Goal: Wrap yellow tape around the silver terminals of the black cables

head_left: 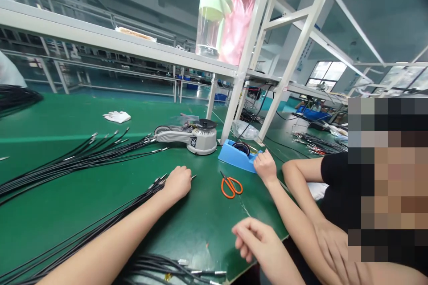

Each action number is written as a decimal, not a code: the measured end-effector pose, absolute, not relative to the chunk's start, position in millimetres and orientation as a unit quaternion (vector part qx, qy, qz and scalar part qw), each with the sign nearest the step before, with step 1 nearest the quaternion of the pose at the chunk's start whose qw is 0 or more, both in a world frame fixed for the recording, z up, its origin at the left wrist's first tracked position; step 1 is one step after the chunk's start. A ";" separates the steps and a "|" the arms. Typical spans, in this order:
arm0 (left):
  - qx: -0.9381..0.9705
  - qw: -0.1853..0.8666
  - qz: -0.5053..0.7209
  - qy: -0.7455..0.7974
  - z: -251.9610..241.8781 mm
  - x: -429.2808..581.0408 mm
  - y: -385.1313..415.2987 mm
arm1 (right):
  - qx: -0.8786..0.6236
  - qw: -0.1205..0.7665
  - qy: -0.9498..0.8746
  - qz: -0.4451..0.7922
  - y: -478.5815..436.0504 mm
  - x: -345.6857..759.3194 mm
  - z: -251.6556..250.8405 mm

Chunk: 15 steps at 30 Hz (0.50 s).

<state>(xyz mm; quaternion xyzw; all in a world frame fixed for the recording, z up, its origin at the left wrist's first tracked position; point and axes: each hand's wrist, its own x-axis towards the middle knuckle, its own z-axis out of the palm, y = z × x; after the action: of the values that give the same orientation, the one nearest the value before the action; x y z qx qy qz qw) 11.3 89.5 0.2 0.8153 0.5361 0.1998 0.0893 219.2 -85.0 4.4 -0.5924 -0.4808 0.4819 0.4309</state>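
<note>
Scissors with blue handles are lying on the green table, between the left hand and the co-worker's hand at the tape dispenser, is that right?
Not quite: the scissors have orange handles, not blue. The head view shows them lying on the green table, between the left hand and the co-worker's hand at the blue tape dispenser.

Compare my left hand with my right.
The left hand reaches far forward, curled knuckles-up on the black cables. The right hand hangs near the green table edge, touching nothing. The left is a closed fist, while the right's fingers are loosely open. Both are bare.
</note>
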 end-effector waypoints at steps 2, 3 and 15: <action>0.823 0.107 0.216 0.515 0.4 12.7 76.3 | -0.575 0.479 -0.459 0.478 -58.0 210.3 10.0; 0.827 0.118 0.225 0.502 1.1 12.6 67.1 | -0.568 0.497 -0.448 0.480 -43.1 204.5 10.9; 0.787 0.202 0.343 0.471 14.6 5.5 15.1 | -0.519 0.520 -0.472 0.487 23.7 157.2 12.2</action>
<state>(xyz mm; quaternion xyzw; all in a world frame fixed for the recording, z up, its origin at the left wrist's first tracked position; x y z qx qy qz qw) 5.5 15.1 14.6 0.7874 0.4709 0.3429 0.2017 157.2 23.7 12.2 -0.5192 -0.4722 0.4869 0.5200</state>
